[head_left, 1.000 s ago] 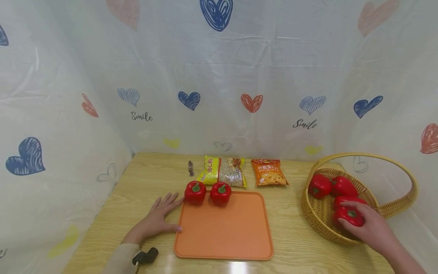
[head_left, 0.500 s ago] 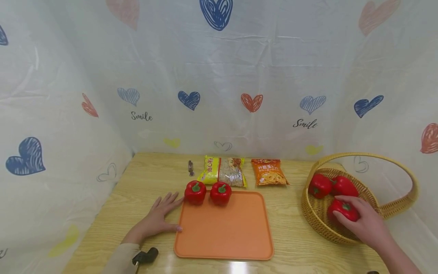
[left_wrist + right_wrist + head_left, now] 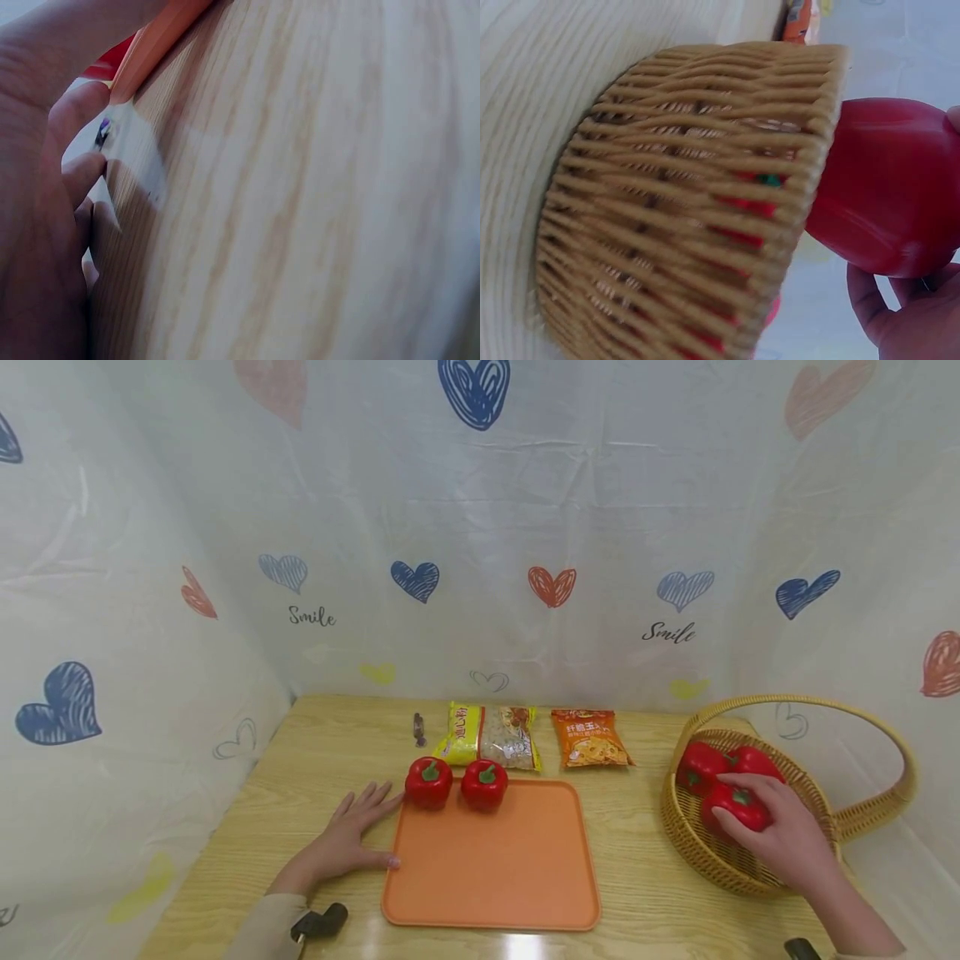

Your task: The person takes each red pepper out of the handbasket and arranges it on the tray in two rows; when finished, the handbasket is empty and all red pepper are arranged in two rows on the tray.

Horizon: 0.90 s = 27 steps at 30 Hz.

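My right hand [image 3: 783, 835] grips a red bell pepper [image 3: 735, 810], thumb on the near side and fingers over the far side. In the right wrist view that pepper [image 3: 892, 187] shows at the rim of the wicker basket [image 3: 682, 202]. Two more red peppers [image 3: 701, 766] lie inside the basket [image 3: 693, 852], partly behind the held one. My left hand [image 3: 348, 835] lies spread on the table, its thumb and fingertips at the left edge of the orange tray [image 3: 495, 868]. Two red peppers [image 3: 483, 785] stand side by side along the tray's far left edge.
Behind the tray lie a yellow noodle bag [image 3: 491, 735] and an orange snack bag [image 3: 591, 739]. A small dark wrapped item [image 3: 418, 729] lies left of them. The basket's tall handle [image 3: 873, 814] arches at the right. A heart-printed curtain [image 3: 480, 635] hangs around the table.
My right hand has lifted the pepper from lower in the basket and carried it up and to the left. The left hand has stayed in place.
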Tool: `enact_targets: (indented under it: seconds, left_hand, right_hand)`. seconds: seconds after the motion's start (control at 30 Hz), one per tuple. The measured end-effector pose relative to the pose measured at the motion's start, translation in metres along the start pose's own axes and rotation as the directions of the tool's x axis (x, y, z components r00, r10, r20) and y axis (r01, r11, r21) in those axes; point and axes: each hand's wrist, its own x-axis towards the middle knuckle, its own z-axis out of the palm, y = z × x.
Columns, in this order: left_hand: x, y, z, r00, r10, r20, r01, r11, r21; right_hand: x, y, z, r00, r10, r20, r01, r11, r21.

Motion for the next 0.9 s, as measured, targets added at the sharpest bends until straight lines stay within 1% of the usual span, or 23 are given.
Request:
enact_targets:
  seconds: [0.3, 0.43, 0.53, 0.6, 0.8, 0.9]
  left_hand:
    - [0.000, -0.002, 0.000, 1.000, 0.003, -0.007, -0.003, 1.000, 0.005]
    - [0.000, -0.002, 0.001, 1.000, 0.005, -0.007, -0.005, 1.000, 0.005]
    - [0.000, -0.001, 0.001, 1.000, 0.002, -0.006, -0.002, 1.000, 0.004]
    - [0.000, -0.001, 0.001, 1.000, -0.002, -0.004, 0.002, 1.000, 0.004]
    - [0.000, -0.001, 0.001, 1.000, -0.005, 0.000, 0.005, 1.000, 0.003]
    - [0.000, -0.001, 0.001, 1.000, -0.002, -0.002, 0.002, 1.000, 0.003]
  right_hand:
    - [0.006, -0.018, 0.001, 1.000, -0.012, -0.018, 0.013, 0.998, 0.055]
    - [0.010, -0.024, 0.004, 0.997, -0.061, -0.043, 0.064, 0.995, 0.078]
    - [0.013, -0.031, 0.005, 0.996, -0.076, -0.051, 0.081, 0.993, 0.089]
    - [0.014, -0.036, 0.006, 0.996, -0.072, -0.048, 0.076, 0.994, 0.084]
    - [0.018, -0.047, 0.015, 0.996, -0.083, -0.020, 0.084, 0.990, 0.113]
    - [0.020, -0.054, 0.021, 0.998, -0.070, 0.002, 0.069, 0.990, 0.126]
